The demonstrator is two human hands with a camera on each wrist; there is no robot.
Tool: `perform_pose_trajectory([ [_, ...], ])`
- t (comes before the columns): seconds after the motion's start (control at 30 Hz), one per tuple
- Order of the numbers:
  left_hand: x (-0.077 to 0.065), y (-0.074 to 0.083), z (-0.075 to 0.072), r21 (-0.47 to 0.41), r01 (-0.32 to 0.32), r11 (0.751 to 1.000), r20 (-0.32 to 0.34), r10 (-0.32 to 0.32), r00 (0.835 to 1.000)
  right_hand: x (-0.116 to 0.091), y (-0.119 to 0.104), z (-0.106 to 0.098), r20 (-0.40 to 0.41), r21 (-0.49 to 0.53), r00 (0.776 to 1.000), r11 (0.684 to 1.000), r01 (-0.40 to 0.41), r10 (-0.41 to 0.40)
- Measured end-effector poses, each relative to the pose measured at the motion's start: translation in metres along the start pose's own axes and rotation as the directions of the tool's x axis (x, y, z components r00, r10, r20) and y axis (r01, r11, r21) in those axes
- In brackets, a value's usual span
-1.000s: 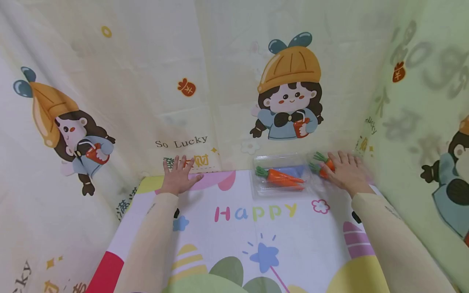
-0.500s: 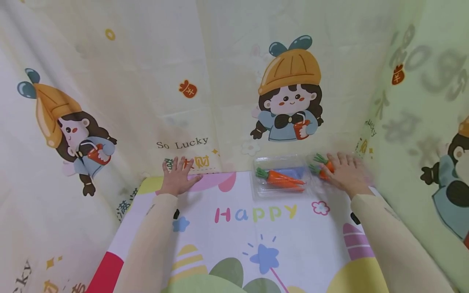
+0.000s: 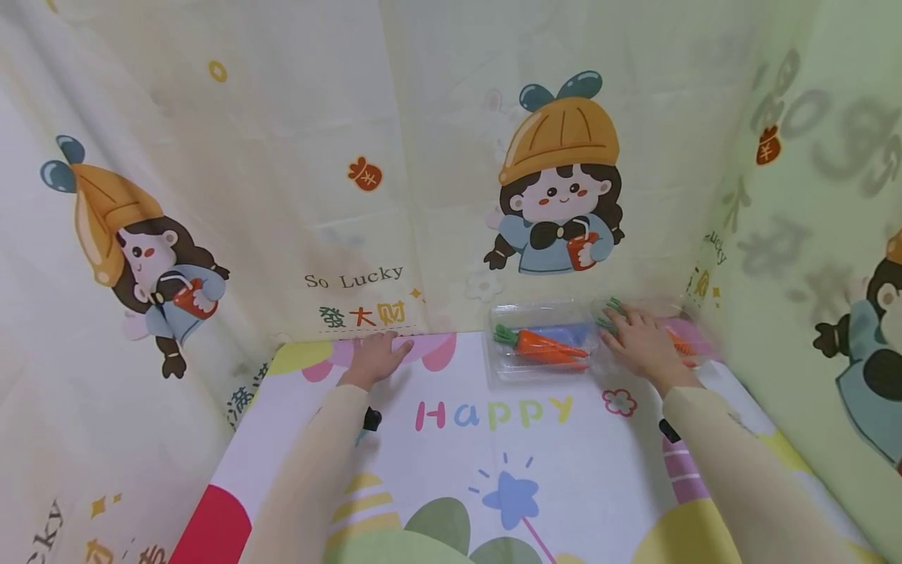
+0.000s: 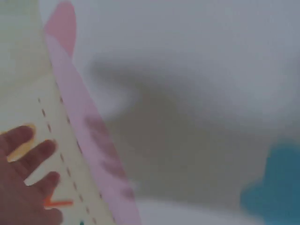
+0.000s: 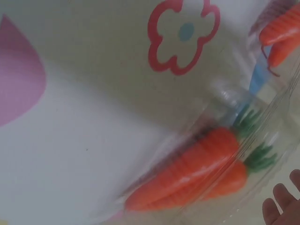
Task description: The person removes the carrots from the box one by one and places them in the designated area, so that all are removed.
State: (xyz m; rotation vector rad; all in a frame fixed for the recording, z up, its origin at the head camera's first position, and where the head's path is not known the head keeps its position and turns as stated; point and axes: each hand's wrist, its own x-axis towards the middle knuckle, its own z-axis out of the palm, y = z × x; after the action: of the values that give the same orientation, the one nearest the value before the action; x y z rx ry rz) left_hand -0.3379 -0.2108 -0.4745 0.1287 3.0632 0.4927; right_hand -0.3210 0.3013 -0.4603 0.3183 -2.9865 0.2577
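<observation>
My left hand (image 3: pixel 377 360) hovers near the back of the table with its fingers spread loosely; in the left wrist view nothing lies between the fingers (image 4: pixel 35 157). To the right, my right hand (image 3: pixel 643 345) is over a clear plastic box (image 3: pixel 694 312) and hides part of it. Orange carrots (image 5: pixel 187 168) with green tops lie inside that box. In the right wrist view the fingertips (image 5: pixel 282 197) are extended beside the box; whether they touch it I cannot tell. A second clear box (image 3: pixel 502 374) stands just left, with carrots (image 3: pixel 543 345) in it.
A printed cloth (image 3: pixel 451 454) covers the table. Hanging fabric (image 3: pixel 437 141) closes off the back and both sides, right behind the boxes. A blue patch (image 3: pixel 564 335) shows through the left box.
My left hand has moved right and a little nearer, away from the back fabric. My right hand has shifted left across its box, and carrot bodies now show to its right.
</observation>
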Motion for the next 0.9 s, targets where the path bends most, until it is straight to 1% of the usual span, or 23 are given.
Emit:
perform_pose_trajectory([
  [0.07,-0.002,0.01,0.01,-0.121,0.035,0.992,0.031,-0.032,0.999,0.002,-0.005,0.003,0.002,-0.004,1.0,1.0,0.012,-0.012],
  [0.1,-0.003,0.014,0.016,-0.19,0.054,0.98,0.047,-0.046,0.998,0.002,-0.007,0.005,0.006,-0.008,1.0,1.0,0.019,-0.019],
  [0.13,-0.003,0.019,0.021,-0.257,0.076,0.963,0.064,-0.062,0.996,0.002,-0.01,0.006,0.011,-0.008,1.0,1.0,0.025,-0.025],
  [0.17,-0.004,0.023,0.026,-0.326,0.102,0.94,0.08,-0.08,0.994,0.002,-0.012,0.007,0.017,-0.01,0.999,0.999,0.032,-0.032],
  [0.23,-0.006,0.032,0.036,-0.436,0.135,0.89,0.103,-0.099,0.99,0.001,-0.018,0.009,0.033,-0.016,0.999,0.999,0.043,-0.042],
  [0.33,-0.006,0.045,0.047,-0.54,0.138,0.831,0.109,-0.094,0.99,0.0,-0.026,0.011,0.041,-0.024,0.997,0.998,0.066,-0.065],
  [0.4,-0.007,0.054,0.051,-0.607,0.125,0.785,0.106,-0.076,0.991,-0.001,-0.03,0.014,0.035,-0.02,0.997,0.997,0.076,-0.075],
  [0.5,-0.007,0.069,0.057,-0.712,0.132,0.69,0.13,-0.056,0.99,-0.002,-0.035,0.018,0.021,-0.012,0.995,0.995,0.095,-0.095],
  [0.53,-0.007,0.074,0.059,-0.741,0.136,0.657,0.141,-0.045,0.989,-0.002,-0.037,0.02,0.019,-0.012,0.995,0.995,0.102,-0.102],
  [0.6,-0.008,0.083,0.062,-0.796,0.16,0.584,0.18,-0.024,0.983,-0.002,-0.038,0.023,0.015,-0.008,0.994,0.994,0.109,-0.109],
  [0.63,-0.008,0.086,0.064,-0.816,0.167,0.554,0.195,-0.009,0.981,-0.003,-0.039,0.024,0.012,-0.005,0.994,0.994,0.109,-0.109],
  [0.7,-0.008,0.093,0.067,-0.846,0.181,0.501,0.222,0.023,0.975,-0.003,-0.04,0.026,0.006,0.003,0.995,0.995,0.103,-0.103],
  [0.8,-0.01,0.101,0.07,-0.874,0.199,0.443,0.256,0.072,0.964,-0.005,-0.041,0.027,-0.006,0.014,0.996,0.996,0.091,-0.091],
  [0.9,-0.011,0.106,0.073,-0.889,0.216,0.403,0.281,0.107,0.954,-0.007,-0.043,0.027,-0.007,0.013,0.997,0.997,0.082,-0.082],
])
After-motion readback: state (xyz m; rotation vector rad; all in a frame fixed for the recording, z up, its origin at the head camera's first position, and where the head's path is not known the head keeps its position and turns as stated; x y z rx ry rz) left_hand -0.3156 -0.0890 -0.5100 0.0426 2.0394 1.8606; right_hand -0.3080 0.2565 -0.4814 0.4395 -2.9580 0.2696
